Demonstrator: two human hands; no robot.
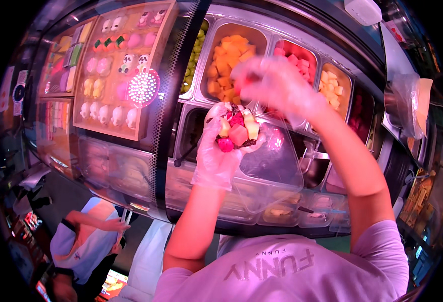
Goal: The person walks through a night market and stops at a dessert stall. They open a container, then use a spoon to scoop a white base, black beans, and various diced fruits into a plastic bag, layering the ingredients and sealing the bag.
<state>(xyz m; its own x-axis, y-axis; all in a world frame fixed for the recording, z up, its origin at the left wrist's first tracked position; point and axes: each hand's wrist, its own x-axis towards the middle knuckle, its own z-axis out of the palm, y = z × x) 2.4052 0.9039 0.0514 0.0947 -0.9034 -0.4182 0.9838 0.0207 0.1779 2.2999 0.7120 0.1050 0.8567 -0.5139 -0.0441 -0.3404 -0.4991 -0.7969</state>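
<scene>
We see pale paper signs (pixel 10 93) on the far left wall and a glowing screen (pixel 112 283) at bottom left.

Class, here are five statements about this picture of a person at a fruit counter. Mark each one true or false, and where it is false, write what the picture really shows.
1. Both hands wear clear plastic gloves. True: the left hand and the right hand are both gloved.
2. The left hand holds a cup of fruit pieces. True.
3. The right hand rests flat on the counter. False: it is raised just above the cup, blurred.
4. The tray of orange fruit cubes lies beyond the hands. True.
5. The display case of small animal-shaped sweets is on the person's right. False: it is on the left.
</scene>
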